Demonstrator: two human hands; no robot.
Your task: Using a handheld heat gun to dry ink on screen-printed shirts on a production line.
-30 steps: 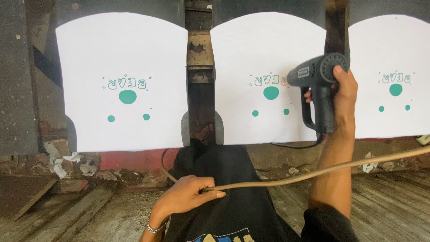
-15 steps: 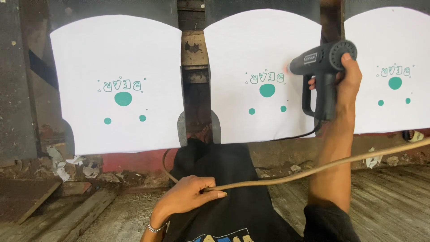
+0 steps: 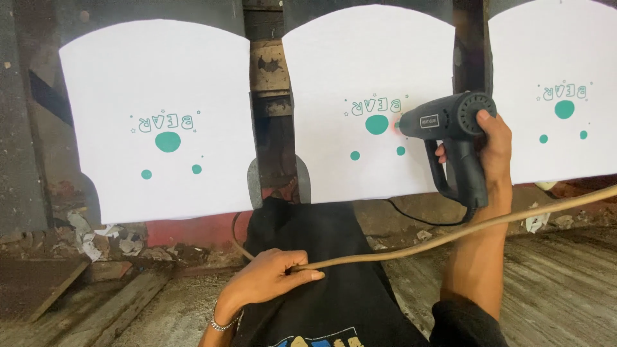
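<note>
My right hand grips the handle of a dark heat gun. Its nozzle points left, close to the teal printed dot on the middle white fabric panel. My left hand rests on a black garment on my lap and holds a tan cable that runs off to the right. A second white printed panel stands at the left and a third at the right.
A dark rusty metal post stands between the left and middle panels. Scraps of paper and debris lie by the wall at the left. A wooden plank floor stretches to the right, and a thin black cord trails under the middle panel.
My right hand has lowered the heat gun and brought its nozzle down to the teal print on the middle panel. The left hand has stayed on the cable.
</note>
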